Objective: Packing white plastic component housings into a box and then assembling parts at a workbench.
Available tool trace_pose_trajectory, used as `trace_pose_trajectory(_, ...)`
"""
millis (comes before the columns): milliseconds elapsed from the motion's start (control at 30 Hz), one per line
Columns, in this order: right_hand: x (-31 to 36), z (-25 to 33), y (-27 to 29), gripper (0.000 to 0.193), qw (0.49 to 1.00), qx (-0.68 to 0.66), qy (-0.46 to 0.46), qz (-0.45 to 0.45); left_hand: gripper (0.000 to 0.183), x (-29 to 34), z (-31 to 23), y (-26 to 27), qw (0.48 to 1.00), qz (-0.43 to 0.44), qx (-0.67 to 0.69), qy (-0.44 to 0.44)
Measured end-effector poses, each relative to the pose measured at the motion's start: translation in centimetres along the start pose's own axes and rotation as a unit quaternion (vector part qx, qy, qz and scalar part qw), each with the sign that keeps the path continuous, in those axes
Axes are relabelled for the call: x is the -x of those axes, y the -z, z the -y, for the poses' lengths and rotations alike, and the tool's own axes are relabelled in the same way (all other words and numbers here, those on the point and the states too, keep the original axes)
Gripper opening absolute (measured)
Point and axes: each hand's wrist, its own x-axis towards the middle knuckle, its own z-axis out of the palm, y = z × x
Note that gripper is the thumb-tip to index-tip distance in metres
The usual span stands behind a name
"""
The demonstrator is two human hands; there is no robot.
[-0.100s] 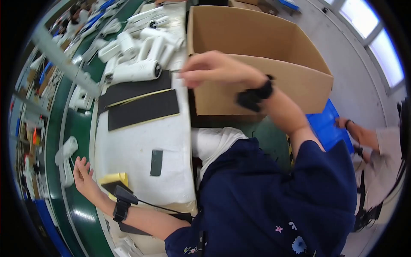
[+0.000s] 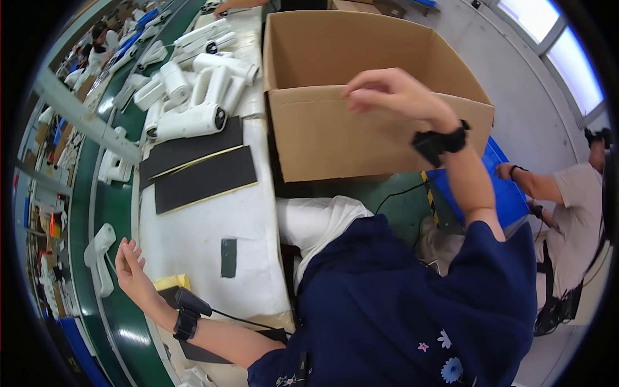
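The right hand (image 2: 398, 95) is held near a cardboard box (image 2: 348, 142), the left hand (image 2: 134, 276) near a white handheld appliance (image 2: 101, 240); both hands' fingers are loosely released.

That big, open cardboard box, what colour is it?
The open, rectangular cardboard box is brown, in the head view.

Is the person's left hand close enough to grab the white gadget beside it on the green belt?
Probably yes: the left hand seems empty, its fingers are near the white handheld appliance on the green conveyor belt, and nothing appears to block the way.
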Motion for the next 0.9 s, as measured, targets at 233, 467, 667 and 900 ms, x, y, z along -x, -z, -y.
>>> trace_pose_trajectory(233,3.0,-7.5,15.0,0.029,0.947,0.277,-0.131,-0.092,0.052,0.7,1.5,-7.9,0.968,0.160,-0.190,-0.018)
trace_pose_trajectory(467,-10.7,-20.0,25.9,0.041,0.851,0.347,-0.338,0.202,0.051,1.2,3.3,-10.1,0.913,0.166,-0.373,0.001)
trace_pose_trajectory(667,-22.7,-31.6,22.9,0.068,0.782,0.365,-0.357,0.358,0.041,2.0,-2.5,-12.2,0.930,0.051,-0.364,-0.017)
trace_pose_trajectory(900,-31.1,-44.8,4.1,0.093,0.854,0.351,-0.172,0.344,0.044,4.8,-3.4,-8.2,0.926,-0.009,-0.362,0.107)
